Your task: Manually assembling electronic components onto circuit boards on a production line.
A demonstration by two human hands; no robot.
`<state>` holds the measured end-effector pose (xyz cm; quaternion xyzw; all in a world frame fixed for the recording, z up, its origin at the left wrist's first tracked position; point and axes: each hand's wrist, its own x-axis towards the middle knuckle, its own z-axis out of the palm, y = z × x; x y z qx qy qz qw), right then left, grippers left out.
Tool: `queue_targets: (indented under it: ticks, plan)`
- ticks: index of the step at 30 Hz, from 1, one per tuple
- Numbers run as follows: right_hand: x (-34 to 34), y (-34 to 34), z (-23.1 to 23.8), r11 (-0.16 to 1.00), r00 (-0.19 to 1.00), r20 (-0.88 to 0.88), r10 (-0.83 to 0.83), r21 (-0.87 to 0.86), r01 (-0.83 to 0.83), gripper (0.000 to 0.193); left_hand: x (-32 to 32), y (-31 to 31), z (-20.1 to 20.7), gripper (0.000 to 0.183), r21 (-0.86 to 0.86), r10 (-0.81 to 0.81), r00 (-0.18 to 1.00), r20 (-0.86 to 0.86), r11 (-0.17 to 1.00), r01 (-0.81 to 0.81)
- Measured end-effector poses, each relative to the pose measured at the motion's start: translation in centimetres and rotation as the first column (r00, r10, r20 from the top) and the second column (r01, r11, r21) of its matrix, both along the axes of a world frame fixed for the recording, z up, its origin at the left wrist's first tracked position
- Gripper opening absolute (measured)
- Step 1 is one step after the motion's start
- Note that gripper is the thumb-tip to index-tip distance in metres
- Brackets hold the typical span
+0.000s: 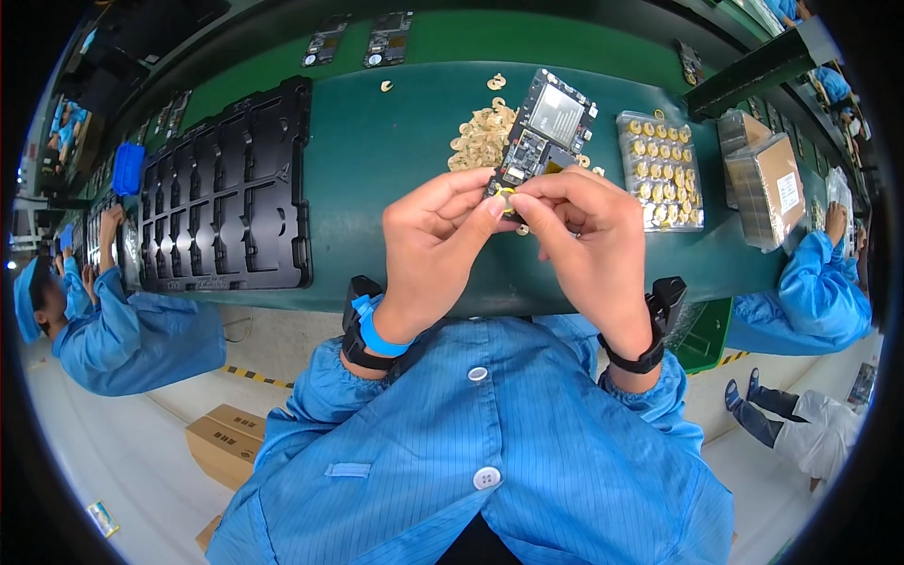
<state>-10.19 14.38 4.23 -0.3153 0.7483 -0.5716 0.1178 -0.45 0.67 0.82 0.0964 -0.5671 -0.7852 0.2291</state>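
Note:
A black circuit board [533, 141] with a silver metal shield is held up in front of me, tilted to the right. My left hand [438, 247] grips its lower end, the thumb pressed near the bottom edge. Against that end, my right hand [586, 231] pinches a small round yellow-rimmed coin cell [508, 194]; the fingertips of both hands partly cover it. Beyond the board lies a heap of small beige ring-shaped pieces [476, 141], with a few loose ones around it. To the right stands a clear plastic tray [633, 121] with rows of yellow-rimmed coin cells.
A large black moulded tray [299, 188] lies on the green table [377, 169] at left, beside a blue bin [129, 169]. More circuit boards [388, 40] rest at the back. Wrapped cardboard packs [767, 188] stand at right. Co-workers in blue sit on both sides.

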Motion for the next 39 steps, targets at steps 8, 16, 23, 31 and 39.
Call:
queue_targets:
  ticks: [8, 16, 23, 31, 39]
  plan:
    - [-0.3, 0.4, 0.1, 0.998, 0.986, -0.155, 0.059, -0.003, -0.060, 0.012, -0.1, 0.0, 0.1, 0.028, 0.040, 0.016, 0.999, 0.028, 0.999, -0.017]
    - [-0.1, 0.7, -0.8, 0.991, 0.822, -0.556, 0.127, 0.105, -0.082, 0.032, -0.2, 0.1, 0.0, 0.026, 0.080, 0.036, 0.999, 0.025, 0.996, -0.038]
    - [0.0, 0.5, -1.2, 0.992, 0.766, -0.630, 0.124, 0.101, -0.077, 0.033, -0.2, 0.0, 0.1, 0.025, 0.103, 0.039, 0.999, 0.036, 0.994, -0.043]
    - [-0.2, 0.6, -0.9, 0.988, 0.820, -0.552, 0.152, 0.091, -0.123, 0.032, -0.1, 0.0, -0.2, 0.024, 0.101, 0.043, 0.998, 0.054, 0.994, -0.048]
    - [-0.6, 1.5, -0.7, 0.997, 0.986, -0.149, -0.068, -0.047, 0.062, 0.016, 0.0, -0.2, 0.5, 0.025, 0.066, 0.047, 0.997, 0.067, 0.996, -0.052]
